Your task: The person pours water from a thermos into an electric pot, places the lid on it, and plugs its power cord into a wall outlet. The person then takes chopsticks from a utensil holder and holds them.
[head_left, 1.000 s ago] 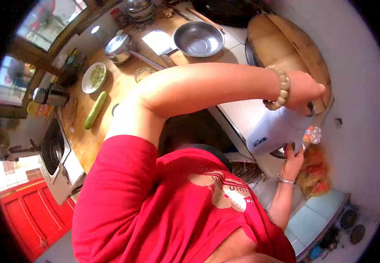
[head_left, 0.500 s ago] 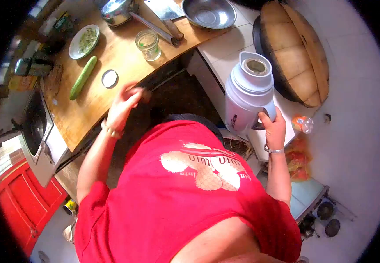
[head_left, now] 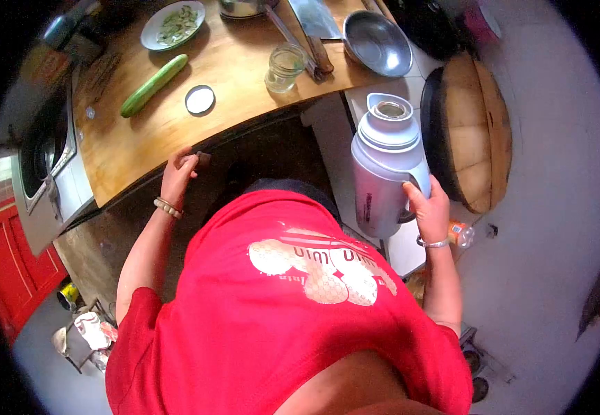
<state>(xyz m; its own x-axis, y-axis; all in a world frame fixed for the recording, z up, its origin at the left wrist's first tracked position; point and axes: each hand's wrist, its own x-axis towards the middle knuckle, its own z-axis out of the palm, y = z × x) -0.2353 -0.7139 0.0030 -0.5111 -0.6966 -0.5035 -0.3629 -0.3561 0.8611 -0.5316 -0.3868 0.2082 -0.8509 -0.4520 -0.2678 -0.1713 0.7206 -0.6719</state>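
In my right hand (head_left: 430, 211) is the handle of a pale grey-blue thermos flask (head_left: 383, 180). The flask is upright with its mouth uncovered. My left hand (head_left: 179, 174) is by the front edge of the wooden table, its fingers closed. A small brown piece (head_left: 204, 160) shows at those fingertips; what it is I cannot make out. On the table, a glass jar (head_left: 283, 72) stands open near the edge. Left of it lie a round lid (head_left: 200, 101), white inside, and a green cucumber (head_left: 153, 86).
A plate of chopped greens (head_left: 175, 26), a cleaver (head_left: 317, 28) and a metal bowl (head_left: 377, 43) are toward the back of the table (head_left: 241, 114). A large wooden lid (head_left: 476, 131) sits right of the flask. A plastic bottle (head_left: 460, 234) is beyond my right wrist.
The view has shifted, so the tabletop things appear farther right and higher. My left hand has drawn back lower, beside the table edge. The thermos stays in my right hand.
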